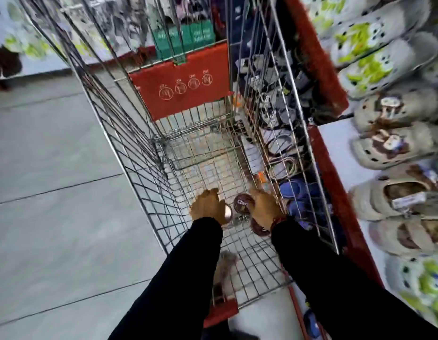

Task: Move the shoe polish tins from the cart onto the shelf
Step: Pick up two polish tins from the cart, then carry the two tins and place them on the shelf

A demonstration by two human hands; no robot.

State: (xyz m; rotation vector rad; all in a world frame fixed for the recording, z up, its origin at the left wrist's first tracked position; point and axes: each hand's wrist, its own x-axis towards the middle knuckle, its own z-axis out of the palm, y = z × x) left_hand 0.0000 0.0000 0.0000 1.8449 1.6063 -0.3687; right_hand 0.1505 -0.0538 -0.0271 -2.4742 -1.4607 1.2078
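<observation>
a: where are the person's hands?

b: both reach down inside the wire cart, black sleeves to the wrists. the left hand is low over the cart floor, its fingers curled around a round tin with a shiny metal side; the tin's edge shows just past the palm, on the side toward the other hand.

a: and the other one?

b: the right hand sits near the cart's right wall. its fingers are bent over the edge of a dark brown tin with white lettering, which lies between the 2 hands. how firm that hold is cannot be told, since the hand hides the contact. a 3rd brown tin shows under the right wrist, beside a red bracelet; whether it is held or just lying on the cart floor cannot be told.

a: so the tins are all in the cart?

b: yes, the 3 visible ones are down at the cart's bottom, close together.

a: what is around it?

b: a red flap with 4 white pictograms hangs at the cart's far end. on the right stands a red-edged shelf loaded with pale clogs, some with green trim, some with brown. grey floor tiles lie to the left.
</observation>
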